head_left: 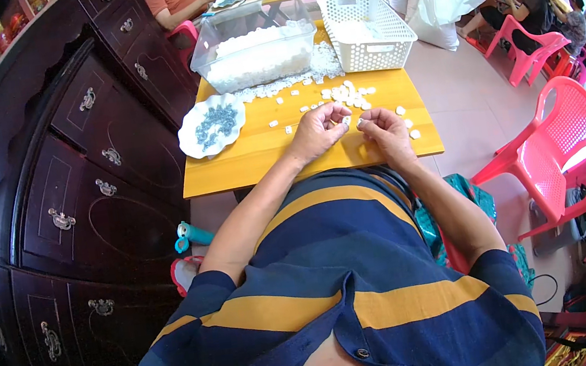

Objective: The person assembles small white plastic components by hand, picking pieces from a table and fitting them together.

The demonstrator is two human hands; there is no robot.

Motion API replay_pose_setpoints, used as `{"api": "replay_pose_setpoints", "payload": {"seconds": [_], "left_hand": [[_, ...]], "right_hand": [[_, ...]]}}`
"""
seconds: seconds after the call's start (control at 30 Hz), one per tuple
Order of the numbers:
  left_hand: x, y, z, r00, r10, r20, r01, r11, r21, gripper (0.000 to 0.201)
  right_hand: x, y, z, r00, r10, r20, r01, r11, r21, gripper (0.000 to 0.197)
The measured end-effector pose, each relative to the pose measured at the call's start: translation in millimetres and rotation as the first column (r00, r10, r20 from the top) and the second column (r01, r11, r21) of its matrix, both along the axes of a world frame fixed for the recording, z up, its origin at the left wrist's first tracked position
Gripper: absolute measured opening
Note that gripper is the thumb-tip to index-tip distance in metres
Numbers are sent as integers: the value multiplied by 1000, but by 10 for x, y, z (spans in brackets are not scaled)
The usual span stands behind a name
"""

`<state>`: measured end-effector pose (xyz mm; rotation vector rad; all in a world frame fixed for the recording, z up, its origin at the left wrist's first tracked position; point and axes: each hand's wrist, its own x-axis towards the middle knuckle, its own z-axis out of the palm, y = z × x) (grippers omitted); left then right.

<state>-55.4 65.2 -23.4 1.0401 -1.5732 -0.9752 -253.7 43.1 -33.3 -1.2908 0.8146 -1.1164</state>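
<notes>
Over the near part of the yellow wooden table [233, 174], my left hand [318, 134] pinches a small white plastic piece [347, 120] between thumb and fingers. Close beside it, the closed fingertips of my right hand [389, 135] hold something tiny and pale that I cannot name. Just beyond my hands lies a loose heap of round white pieces [349, 92], and a few more rest by my right hand. Small rectangular white pieces [288, 130] are scattered to the left. A white scalloped dish [191, 138] at the table's left edge holds many small grey-blue parts.
A clear plastic bin [257, 75] full of white pieces and a white perforated basket [376, 53] stand at the table's far side. Dark drawers [84, 173] line my left. Pink chairs [544, 150] and white sacks [433, 9] are to the right. Other people sit farther off.
</notes>
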Motion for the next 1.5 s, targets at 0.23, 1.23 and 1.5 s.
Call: {"api": "replay_pose_setpoints", "payload": {"seconds": [0.23, 1.23, 1.5], "left_hand": [[7, -9, -12, 999, 16, 51, -14, 999, -43, 21], [-20, 55, 59, 991, -26, 128, 30, 999, -23, 21], [14, 56, 62, 992, -16, 126, 17, 1000, -3, 22]], "right_hand": [[15, 32, 43, 999, 15, -50, -16, 1000, -10, 12], [4, 71, 112, 987, 53, -151, -55, 998, -9, 10], [-21, 73, 192, 980, 111, -167, -101, 992, 71, 13]]}}
